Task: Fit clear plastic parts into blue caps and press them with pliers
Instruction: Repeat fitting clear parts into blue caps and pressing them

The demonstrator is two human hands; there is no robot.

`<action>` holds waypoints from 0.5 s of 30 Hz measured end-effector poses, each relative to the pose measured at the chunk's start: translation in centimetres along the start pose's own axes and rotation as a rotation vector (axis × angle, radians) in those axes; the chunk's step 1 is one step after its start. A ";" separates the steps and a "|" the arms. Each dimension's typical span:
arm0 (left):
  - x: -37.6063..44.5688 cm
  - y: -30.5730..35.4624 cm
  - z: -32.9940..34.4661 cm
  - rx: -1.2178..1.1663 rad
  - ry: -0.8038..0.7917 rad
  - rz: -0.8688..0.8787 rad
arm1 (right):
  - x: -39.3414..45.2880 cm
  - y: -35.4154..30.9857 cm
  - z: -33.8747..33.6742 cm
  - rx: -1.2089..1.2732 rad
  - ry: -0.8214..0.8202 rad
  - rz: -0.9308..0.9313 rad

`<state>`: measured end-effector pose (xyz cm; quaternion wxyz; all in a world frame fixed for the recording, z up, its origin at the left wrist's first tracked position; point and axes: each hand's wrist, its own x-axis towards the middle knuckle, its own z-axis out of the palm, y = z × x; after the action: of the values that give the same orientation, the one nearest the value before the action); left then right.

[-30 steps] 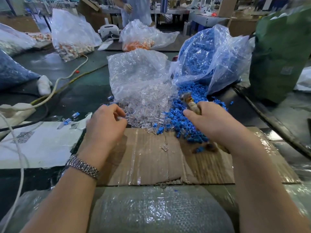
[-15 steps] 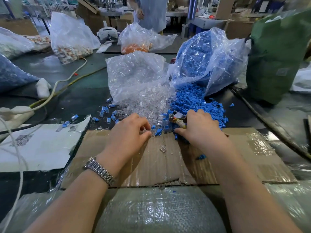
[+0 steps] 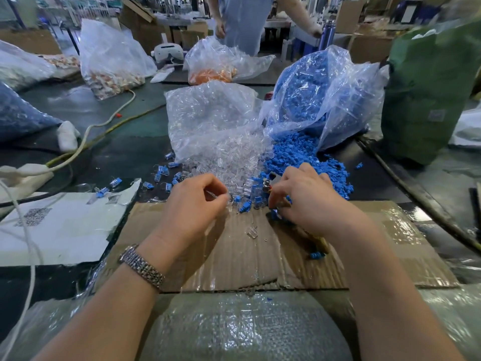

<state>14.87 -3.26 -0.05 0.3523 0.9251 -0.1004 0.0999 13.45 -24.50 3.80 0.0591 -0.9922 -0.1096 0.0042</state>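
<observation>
Two hands [image 3: 194, 204] at cardboard's [image 3: 234, 256] edge

Green sack [image 3: 429, 82], white cable [image 3: 86, 149], bag of orange parts [image 3: 212, 65].

1. Dark green worktable [image 3: 125, 149], glossy with reflected overhead light, stretching beyond the fingers.
2. Second table [image 3: 299, 35] further beyond, where a person in a pale blue garment [image 3: 244, 19] stands.
3. Brown cardboard cartons [image 3: 140, 24] stacked beyond and to the left of the fingers.
4. Cartons [image 3: 369, 45] beyond and to the right.
5. Far background: blurred workshop clutter.
</observation>
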 end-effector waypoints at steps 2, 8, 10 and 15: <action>0.0 0.2 0.0 -0.072 -0.027 -0.024 | 0.1 -0.2 0.3 -0.055 -0.013 -0.034; 0.0 0.1 -0.3 -0.450 -0.108 -0.151 | 0.4 -0.3 0.7 -0.069 0.017 -0.085; 0.0 0.2 -0.6 -0.611 -0.155 -0.202 | 0.5 -0.1 0.9 -0.059 0.057 -0.091; 0.1 0.3 -1.0 -0.957 -0.273 -0.274 | 0.1 -0.1 0.1 0.425 0.207 -0.081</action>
<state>14.75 -2.87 0.90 0.7298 0.6695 -0.0580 -0.1258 13.51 -24.42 3.72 0.2777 -0.9474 -0.1393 -0.0770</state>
